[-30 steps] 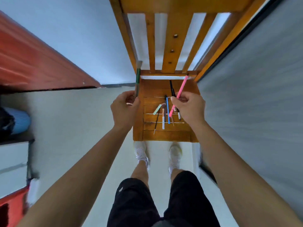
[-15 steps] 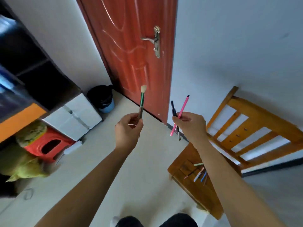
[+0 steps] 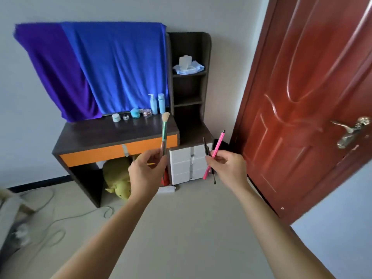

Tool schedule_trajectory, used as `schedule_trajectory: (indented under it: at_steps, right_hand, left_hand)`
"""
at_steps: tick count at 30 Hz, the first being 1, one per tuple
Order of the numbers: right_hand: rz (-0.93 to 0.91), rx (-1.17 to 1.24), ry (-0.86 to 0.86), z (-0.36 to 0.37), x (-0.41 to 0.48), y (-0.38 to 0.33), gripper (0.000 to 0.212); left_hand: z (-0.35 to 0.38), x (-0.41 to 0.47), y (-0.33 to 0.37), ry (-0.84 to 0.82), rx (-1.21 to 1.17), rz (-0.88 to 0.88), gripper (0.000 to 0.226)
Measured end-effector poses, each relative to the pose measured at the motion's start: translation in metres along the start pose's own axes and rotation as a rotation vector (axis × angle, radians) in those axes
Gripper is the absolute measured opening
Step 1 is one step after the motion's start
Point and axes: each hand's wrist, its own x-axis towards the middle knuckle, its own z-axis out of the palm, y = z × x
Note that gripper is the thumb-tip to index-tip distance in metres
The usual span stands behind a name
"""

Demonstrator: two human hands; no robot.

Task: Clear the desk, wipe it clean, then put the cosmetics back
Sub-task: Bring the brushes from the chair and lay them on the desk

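Observation:
My left hand (image 3: 148,172) grips a green-handled makeup brush (image 3: 164,131), held upright with its pale bristles on top. My right hand (image 3: 227,168) is closed on a pink pencil (image 3: 216,150) together with a thin black pencil (image 3: 206,149). Ahead stands the dark desk (image 3: 96,135) with an orange drawer front. At its back edge stand small jars (image 3: 134,113) and two light blue bottles (image 3: 157,103). Both hands are in the air, a way in front of the desk.
A blue and purple cloth (image 3: 96,67) hangs over the desk's back. A dark shelf unit (image 3: 189,87) holds a wipes pack (image 3: 188,66). White drawers (image 3: 185,164) stand below it, a yellow plush toy (image 3: 118,178) under the desk, cables (image 3: 56,218) on the floor, a red door (image 3: 302,97) at right.
The view has swung from the wooden chair, past the door, to the desk. Both hands keep hold of the brush and pencils picked up from the chair seat.

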Motion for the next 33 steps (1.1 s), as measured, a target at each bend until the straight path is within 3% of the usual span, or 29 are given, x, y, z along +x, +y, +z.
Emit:
schedule_trajectory:
  at_steps: [9,15,25,33]
  right_hand:
    - [-0.039,0.038,-0.180,0.159,0.078,-0.043,0.009]
    - [-0.033,0.081,-0.213,0.250,0.173,-0.021,0.012]
    - [0.052,0.152,-0.237,0.375,0.380,-0.020,0.017]
    - [0.139,0.120,-0.353,0.475,0.460,-0.014,0.011]
  left_hand:
    - [-0.082,0.104,-0.091,0.169,0.003,-0.123,0.029]
    - [-0.074,0.196,-0.156,0.160,0.035,-0.190,0.023]
    - [-0.038,0.423,-0.219,0.168,0.111,-0.300,0.014]
    - [-0.044,0.518,-0.304,0.166,0.114,-0.438,0.013]
